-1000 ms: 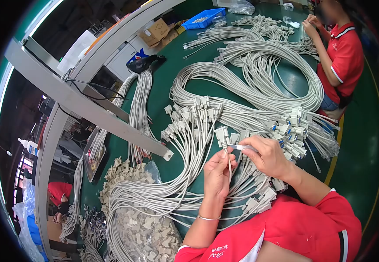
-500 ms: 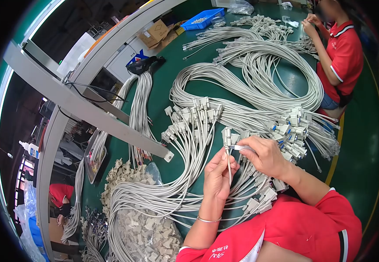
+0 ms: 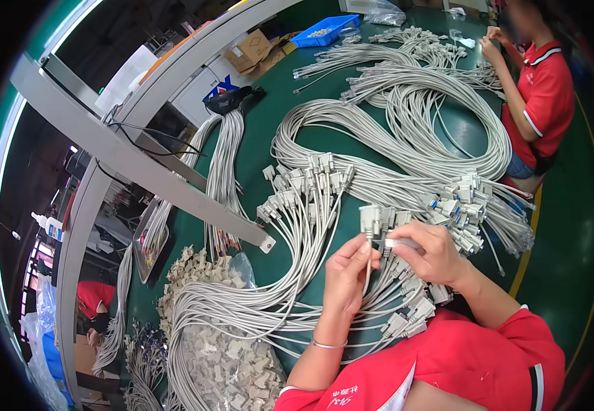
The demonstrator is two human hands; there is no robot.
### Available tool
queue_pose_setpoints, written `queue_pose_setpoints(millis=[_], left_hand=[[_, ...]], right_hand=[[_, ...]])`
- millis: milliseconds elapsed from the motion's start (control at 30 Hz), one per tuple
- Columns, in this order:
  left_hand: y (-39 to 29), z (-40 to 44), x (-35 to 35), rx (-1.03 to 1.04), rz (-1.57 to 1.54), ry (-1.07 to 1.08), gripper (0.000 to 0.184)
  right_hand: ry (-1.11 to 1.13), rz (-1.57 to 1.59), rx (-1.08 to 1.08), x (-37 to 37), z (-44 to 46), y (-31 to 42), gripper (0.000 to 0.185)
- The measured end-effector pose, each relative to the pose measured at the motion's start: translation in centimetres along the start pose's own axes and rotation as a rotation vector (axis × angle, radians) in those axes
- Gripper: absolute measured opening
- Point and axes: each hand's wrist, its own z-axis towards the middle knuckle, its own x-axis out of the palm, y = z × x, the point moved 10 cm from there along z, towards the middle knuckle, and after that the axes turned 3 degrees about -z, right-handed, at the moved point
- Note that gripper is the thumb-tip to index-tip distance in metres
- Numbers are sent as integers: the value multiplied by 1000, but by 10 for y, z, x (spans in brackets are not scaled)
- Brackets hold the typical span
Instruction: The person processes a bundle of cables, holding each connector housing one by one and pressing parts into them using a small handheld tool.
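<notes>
Green covers the long table [image 3: 259, 154], spread with cable from near to far. A grey metal beam [image 3: 201, 202] slants over its left side, hiding part of the strands behind. Looped pale cables [image 3: 290, 137] fill the middle and far right, where a co-worker in a red shirt [image 3: 549, 89] stands at the edge. Near left, a clear bag [image 3: 232, 370] of pale housings sits partly under more cables. A blue tray [image 3: 305, 42] lies at the far end.

Connector ends crowd the work on both sides, one cluster [image 3: 307, 185] to the left and another [image 3: 464, 205] to the right. Between them, over the table, the left hand [image 3: 348, 270] pinches a cable just below its pale connector [image 3: 370, 219], which points away from the person. The right hand [image 3: 434, 253] is curled, thumb and finger closed on a small pale piece [image 3: 397, 243] just beside the connector; I can't tell what it is.

Compared with half a second ago, both hands and the connector have shifted slightly right, and the connector now shows a broader face. The surrounding bundles lie as they did.
</notes>
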Motion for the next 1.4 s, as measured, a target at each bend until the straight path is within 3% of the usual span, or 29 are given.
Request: queue_pose_setpoints(millis=[100,167,233,300,400,433,567,633,767,833,933,967,1033,1233,1333,1367,1400], left_hand=[[5,-2,11,17,764,121,26],[-32,-8,36,430,1310,132,27],[-63,-5,24,674,1486,-103,25],[-86,5,8,672,1532,-243,24],[-88,37,-7,647,1708,-263,40],[-79,52,-12,557,1796,-234,54],[-70,73,-11,602,1962,-346,59],[-71,89,-31,478,1844,-377,51],[-116,82,-38,678,1596,-392,29],[-124,76,-65,409,937,-470,24],[-122,69,-75,331,119,-197,27],[-121,64,-70,317,-69,-83,42],[-120,47,-33,206,-320,158,55],[-154,9,-6,483,-114,285,88],[-157,-2,9,501,-54,394,89],[-149,6,-15,469,-109,156,87],[-137,0,7,366,-53,338,81]], right_hand=[[-125,-40,-46,-25,-5,6,15],[-183,-86,19,-37,-4,-3,15],[-190,-128,89,-43,-8,-16,16],[-149,-121,121,-42,-9,-18,14],[-139,-93,108,-36,-9,-19,13],[-151,-82,116,-36,-10,-20,13],[-173,-62,106,-40,-12,-22,14],[-170,-88,68,-39,-12,-21,14],[-143,-75,110,-36,-12,-25,17],[-140,-66,137,-37,-13,-26,17],[-139,-54,149,-37,-13,-30,17],[-136,-53,143,-36,-13,-30,17],[-127,-36,157,-36,-12,-32,17],[-110,-51,164,-34,-12,-32,15],[-108,-36,192,-34,-14,-32,16],[-104,-19,217,-34,-14,-34,16],[-101,-21,213,-33,-15,-35,16]])
